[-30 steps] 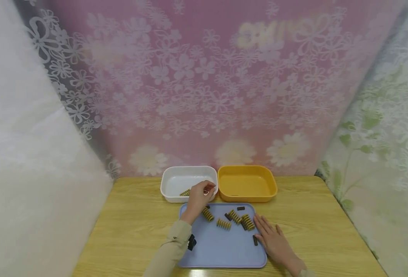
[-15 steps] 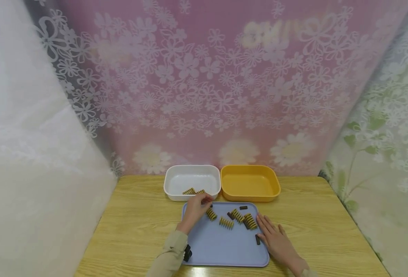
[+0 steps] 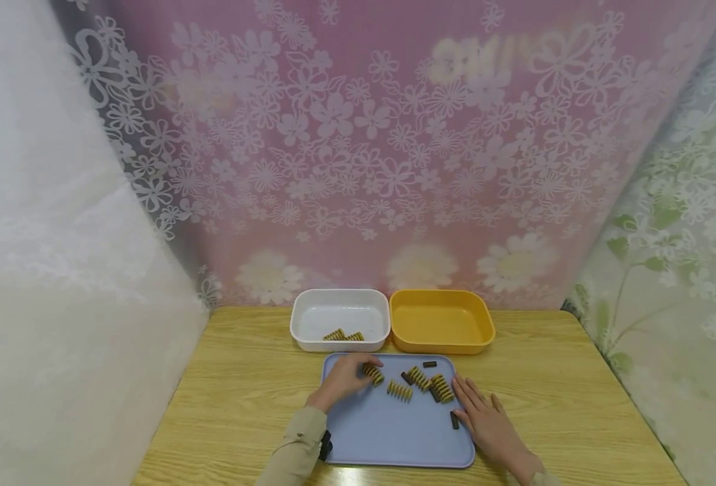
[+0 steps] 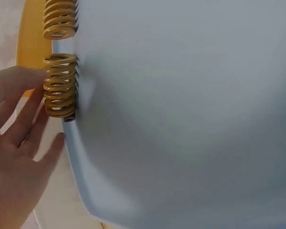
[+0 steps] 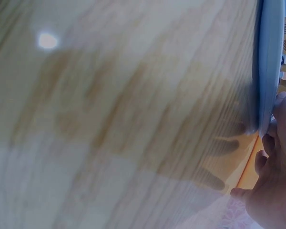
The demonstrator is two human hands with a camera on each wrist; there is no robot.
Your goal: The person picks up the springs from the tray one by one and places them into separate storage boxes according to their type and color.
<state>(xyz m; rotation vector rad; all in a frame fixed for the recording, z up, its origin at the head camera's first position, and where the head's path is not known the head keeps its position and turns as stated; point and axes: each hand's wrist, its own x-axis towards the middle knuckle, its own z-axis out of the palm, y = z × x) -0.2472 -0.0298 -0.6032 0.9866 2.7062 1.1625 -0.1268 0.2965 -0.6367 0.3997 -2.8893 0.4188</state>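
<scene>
The hands are well apart over a pale blue rectangular plastic tray on a light wood-grain bench. Toward the tray's upper left corner, the left hand has its fingers bent about a yellow metal coil spring, a digit touching its side; whether it clamps the coil cannot be told. A small dark piece shows at that spring's end. The right hand lies with fingers extended along the tray's right edge, holding nothing. Between the hands, three more yellow springs and four small black springs lie on the tray. Behind it, a white bin holds two yellow springs, just beside an orange-yellow bin.
</scene>
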